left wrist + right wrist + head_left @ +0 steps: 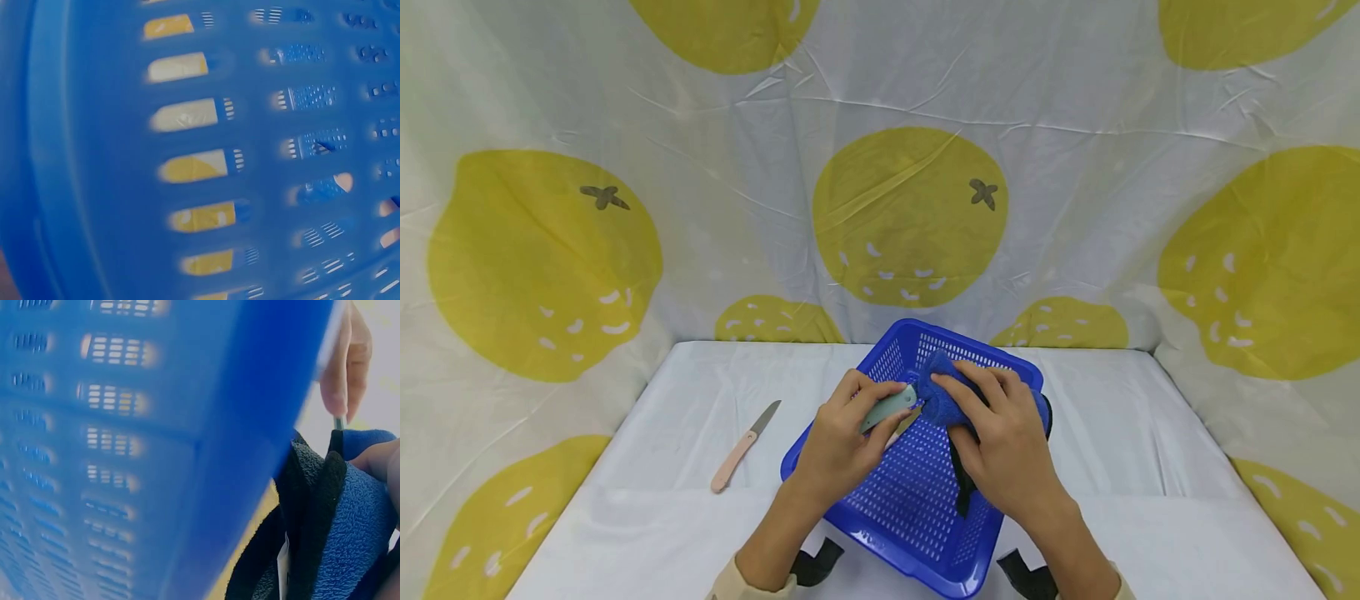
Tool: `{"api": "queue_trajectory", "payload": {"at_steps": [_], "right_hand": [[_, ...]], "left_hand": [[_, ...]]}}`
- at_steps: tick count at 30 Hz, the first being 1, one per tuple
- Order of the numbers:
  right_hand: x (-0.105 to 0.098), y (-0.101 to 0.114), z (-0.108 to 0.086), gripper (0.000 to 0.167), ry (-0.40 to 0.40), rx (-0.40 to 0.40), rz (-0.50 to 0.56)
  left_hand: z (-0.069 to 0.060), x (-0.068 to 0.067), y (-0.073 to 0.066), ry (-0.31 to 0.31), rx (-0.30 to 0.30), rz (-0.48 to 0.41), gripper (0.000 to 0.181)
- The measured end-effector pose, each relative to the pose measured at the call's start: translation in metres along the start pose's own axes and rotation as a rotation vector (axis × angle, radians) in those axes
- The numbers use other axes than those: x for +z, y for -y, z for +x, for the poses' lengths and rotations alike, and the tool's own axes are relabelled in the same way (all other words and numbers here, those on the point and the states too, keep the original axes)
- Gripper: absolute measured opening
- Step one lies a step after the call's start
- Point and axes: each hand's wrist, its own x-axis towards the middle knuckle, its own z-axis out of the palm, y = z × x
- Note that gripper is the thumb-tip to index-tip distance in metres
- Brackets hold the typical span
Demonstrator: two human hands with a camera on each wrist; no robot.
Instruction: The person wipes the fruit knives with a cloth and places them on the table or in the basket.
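Note:
In the head view my left hand (844,433) pinches a knife by its pale green handle (889,407) between thumb and fingers, over the basket. Its far end meets a blue towel with black edging (942,392), and the blade cannot be made out. My right hand (1003,437) grips the towel, bunched under its curled fingers. The right wrist view shows the towel's looped blue pile (353,537) close up, with the left fingers (347,369) behind it. A narrow yellowish piece (904,427) shows just below the green handle; its kind is unclear.
Beneath both hands a blue perforated plastic basket (895,508) stands at an angle on the white-covered table. Left of it lies a knife with a pink handle (735,461), blade pointing away. A lemon-print curtain (910,217) hangs behind. The basket wall (112,187) fills the left wrist view.

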Motion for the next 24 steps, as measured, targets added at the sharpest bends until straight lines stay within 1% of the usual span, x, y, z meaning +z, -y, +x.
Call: {"api": "queue_trajectory", "payload": {"at_steps": [5,8,12,15,17,19,21,24], "right_hand": [[-0.001,-0.014,0.000,0.044,-0.038,0.031,-0.013],[-0.002,-0.026,-0.001,0.044,-0.075,0.058,-0.013],[-0.007,-0.043,-0.001,0.042,-0.133,0.112,-0.018],[-0.015,-0.052,-0.001,0.041,-0.180,0.155,0.004],[-0.020,-0.052,-0.001,0.042,-0.201,0.173,0.034],[-0.024,-0.048,0.000,0.043,-0.209,0.164,0.070],[-0.026,-0.039,0.001,0.044,-0.204,0.130,0.104],[-0.024,-0.022,0.002,0.045,-0.162,0.068,0.144]], "left_hand": [[0.001,-0.001,0.001,0.002,-0.001,0.006,0.035],[0.000,-0.002,0.002,0.005,-0.008,0.007,0.035],[0.000,-0.004,0.003,0.001,-0.038,-0.012,0.034],[-0.001,-0.004,0.004,0.001,-0.053,-0.025,0.033],[-0.001,-0.004,0.004,0.003,-0.048,-0.018,0.033],[-0.001,-0.003,0.004,0.004,-0.050,-0.009,0.033],[-0.001,-0.003,0.004,0.006,-0.055,-0.002,0.033],[-0.001,-0.003,0.005,0.006,-0.059,0.001,0.034]]}}
